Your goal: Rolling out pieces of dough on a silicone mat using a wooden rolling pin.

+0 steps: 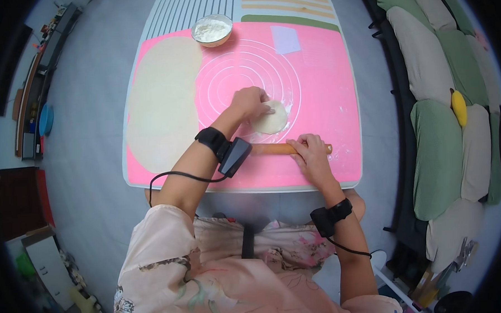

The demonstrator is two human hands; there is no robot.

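A small round dough wrapper point(272, 123) lies flat on the pink pastry mat point(329, 91), with loose flour around it. My left hand point(251, 102) pinches its upper left edge between thumb and fingers. Nearer to me, a wooden rolling pin point(275, 149) lies crosswise on the mat, just below the dough and apart from it. Around the pin's right part my right hand point(312, 154) is closed. The pin's left end is hidden behind the black device on my left wrist.
A large pale oval sheet point(161, 104) covers the mat's left side. At the far edge stands a glass bowl point(212, 31) of white flour, and a pale paper square point(285, 39) lies to its right. A sofa with green and beige cushions point(437, 154) runs along the right.
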